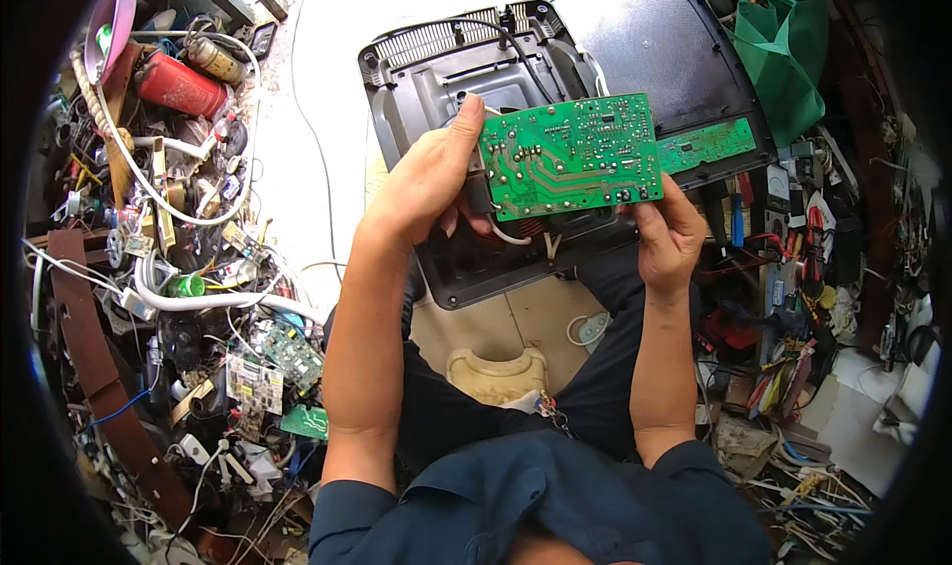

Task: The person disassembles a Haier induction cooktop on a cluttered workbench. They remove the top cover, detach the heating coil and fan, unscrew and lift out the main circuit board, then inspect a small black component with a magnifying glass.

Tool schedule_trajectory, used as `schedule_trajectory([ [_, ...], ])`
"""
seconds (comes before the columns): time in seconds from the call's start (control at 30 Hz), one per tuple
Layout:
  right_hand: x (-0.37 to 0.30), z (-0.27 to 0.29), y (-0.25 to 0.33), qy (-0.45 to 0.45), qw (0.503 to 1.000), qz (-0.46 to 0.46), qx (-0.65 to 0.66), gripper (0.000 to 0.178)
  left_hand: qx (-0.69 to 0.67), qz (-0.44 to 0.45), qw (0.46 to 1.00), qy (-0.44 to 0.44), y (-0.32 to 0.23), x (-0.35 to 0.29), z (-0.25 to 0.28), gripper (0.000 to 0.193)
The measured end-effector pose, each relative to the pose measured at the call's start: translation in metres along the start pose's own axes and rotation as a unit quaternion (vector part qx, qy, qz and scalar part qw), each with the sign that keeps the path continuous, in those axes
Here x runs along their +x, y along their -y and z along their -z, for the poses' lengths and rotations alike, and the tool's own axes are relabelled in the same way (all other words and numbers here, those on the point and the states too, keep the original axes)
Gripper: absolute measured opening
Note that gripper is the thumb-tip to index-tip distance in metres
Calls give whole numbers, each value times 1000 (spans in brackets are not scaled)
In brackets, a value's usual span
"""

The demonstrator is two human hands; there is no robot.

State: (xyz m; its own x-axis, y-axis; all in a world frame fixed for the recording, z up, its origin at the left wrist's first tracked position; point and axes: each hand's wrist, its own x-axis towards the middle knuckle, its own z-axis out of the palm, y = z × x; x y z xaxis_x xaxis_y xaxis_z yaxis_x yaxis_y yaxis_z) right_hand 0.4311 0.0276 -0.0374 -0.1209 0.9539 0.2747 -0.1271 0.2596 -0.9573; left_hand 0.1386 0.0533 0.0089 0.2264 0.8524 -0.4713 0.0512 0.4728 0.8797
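Green circuit board point(570, 159) is held above the black casing point(421, 81): left hand point(426, 176) grips one end, right hand point(670, 243) pinches the other. Black panel point(654, 55) lies right of the casing.

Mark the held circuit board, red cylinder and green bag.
Held circuit board point(570, 157), head view: middle of its soldered face.
Red cylinder point(180, 83), head view: its body.
Green bag point(780, 64), head view: its side.

The circuit board point(570, 159) is over the casing point(426, 77). From that board, the lid point(645, 55) lies at 1 o'clock, the bag point(781, 64) at 2.
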Motion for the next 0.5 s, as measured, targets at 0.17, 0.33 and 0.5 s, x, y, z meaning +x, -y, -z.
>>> schedule_trajectory([
  [0.17, -4, -1, -2, -8, 999, 6, -34, 38, 2, -7, 1000, -1, -1, 0, -5, 77],
  [0.33, -5, 0, -5, -23, 999, 3, -39, 37, -11, -12, 1000, -14, 7, 3, -5, 76],
  [0.5, -4, -4, -2, -42, 999, -8, -33, 35, -11, -11, 1000, -12, 8, 5, -4, 74],
])
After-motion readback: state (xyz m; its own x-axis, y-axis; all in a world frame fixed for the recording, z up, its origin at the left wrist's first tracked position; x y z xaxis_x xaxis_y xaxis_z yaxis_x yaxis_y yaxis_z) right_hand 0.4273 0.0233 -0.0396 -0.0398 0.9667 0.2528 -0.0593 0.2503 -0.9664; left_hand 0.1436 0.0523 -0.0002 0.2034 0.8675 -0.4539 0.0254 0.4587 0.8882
